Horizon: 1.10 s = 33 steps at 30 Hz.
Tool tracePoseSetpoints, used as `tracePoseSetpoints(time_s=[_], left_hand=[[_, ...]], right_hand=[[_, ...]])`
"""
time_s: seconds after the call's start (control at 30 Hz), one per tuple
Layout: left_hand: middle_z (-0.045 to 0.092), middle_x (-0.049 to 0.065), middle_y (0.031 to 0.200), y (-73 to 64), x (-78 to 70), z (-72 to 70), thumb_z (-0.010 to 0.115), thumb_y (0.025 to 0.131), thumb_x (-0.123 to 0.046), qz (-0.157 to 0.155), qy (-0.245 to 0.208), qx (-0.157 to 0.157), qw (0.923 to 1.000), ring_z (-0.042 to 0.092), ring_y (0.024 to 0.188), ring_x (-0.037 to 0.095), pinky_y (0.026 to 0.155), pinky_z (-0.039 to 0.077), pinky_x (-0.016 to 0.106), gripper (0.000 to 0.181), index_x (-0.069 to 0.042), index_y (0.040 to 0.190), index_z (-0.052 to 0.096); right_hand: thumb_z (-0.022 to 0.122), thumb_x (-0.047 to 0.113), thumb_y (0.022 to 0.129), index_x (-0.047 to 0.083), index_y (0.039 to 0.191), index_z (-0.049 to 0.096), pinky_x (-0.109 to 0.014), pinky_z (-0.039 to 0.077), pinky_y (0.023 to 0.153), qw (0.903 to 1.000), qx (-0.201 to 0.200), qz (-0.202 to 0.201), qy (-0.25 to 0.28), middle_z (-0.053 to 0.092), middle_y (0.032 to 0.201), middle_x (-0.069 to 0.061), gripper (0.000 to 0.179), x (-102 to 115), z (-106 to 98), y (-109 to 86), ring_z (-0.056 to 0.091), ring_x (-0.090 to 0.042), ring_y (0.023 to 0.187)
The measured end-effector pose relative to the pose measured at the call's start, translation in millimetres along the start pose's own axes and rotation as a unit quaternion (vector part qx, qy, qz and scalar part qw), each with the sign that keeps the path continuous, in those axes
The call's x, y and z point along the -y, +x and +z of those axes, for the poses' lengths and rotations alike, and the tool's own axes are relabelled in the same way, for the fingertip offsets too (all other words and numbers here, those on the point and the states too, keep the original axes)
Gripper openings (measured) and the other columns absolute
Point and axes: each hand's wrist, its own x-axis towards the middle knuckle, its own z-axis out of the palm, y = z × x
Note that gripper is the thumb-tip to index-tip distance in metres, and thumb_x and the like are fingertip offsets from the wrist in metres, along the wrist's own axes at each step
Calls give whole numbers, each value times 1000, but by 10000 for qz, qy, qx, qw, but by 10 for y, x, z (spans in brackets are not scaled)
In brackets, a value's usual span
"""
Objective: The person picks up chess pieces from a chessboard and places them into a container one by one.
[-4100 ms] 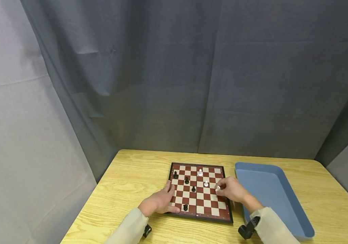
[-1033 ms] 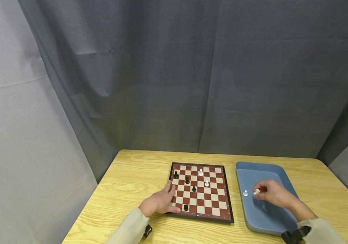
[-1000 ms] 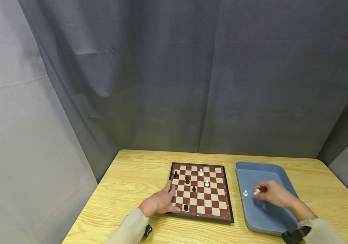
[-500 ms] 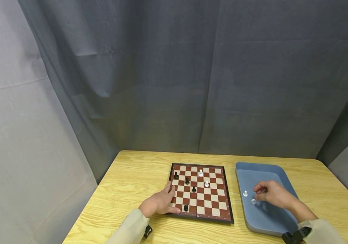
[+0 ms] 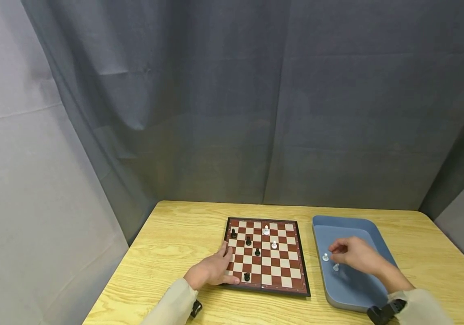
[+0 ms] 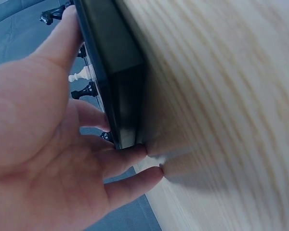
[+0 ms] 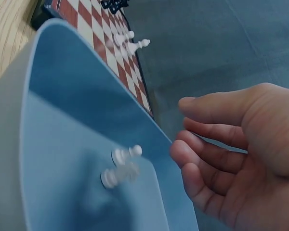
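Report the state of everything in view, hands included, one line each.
Chessboard, unfolded flat on the table.
Four black chess pieces, upright on the chessboard.
Two white chess pieces, upright on the chessboard.
Blue tray, right side up.
White pawn, upright in the blue tray.
White piece beside it, blurred; tilt unclear.
Left hand, touching the chessboard's edge.
Right hand, above the blue tray, holding nothing.
Grey curtain, hanging in folds.

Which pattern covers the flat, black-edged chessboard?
The chessboard has maroon and cream checks, clearest in the head view.

Right wrist view: tray (image 7: 77,79) cut off, 1 piece (image 7: 111,178) blurred.
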Motion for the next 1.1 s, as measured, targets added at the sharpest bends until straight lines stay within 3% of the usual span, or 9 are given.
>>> tracePoseSetpoints(time_s=[0.2, 0.7, 1.1], left_hand=[[4, 19, 156, 11, 8, 7, 56, 79, -64, 23, -5, -17, 10000, 41, 129, 32, 84, 48, 31, 99, -6, 151, 21], [4, 18, 156, -6, -2, -2, 58, 80, -62, -20, -83, -8, 10000, 37, 132, 32, 88, 47, 33, 98, -6, 151, 21], [4, 18, 157, 1, -21, -10, 58, 80, -62, -59, -115, -13, 9999, 36, 133, 32, 93, 45, 36, 97, -7, 151, 22]], right_hand=[[72, 17, 84, 1, 99, 68, -30, 50, 61, 9997, 63, -134, 199, 65, 84, -2, 22, 99, 108, 93, 62, -17, 77], [69, 11, 85, -2, 101, 68, -28, 49, 62, 9970, -15, -774, 27, 64, 84, 0, 21, 398, 375, 380, 59, -15, 75], [69, 10, 86, -3, 103, 66, -30, 50, 62, 9978, 10, -632, 201, 63, 86, -2, 22, 519, 636, 608, 59, -14, 74]])
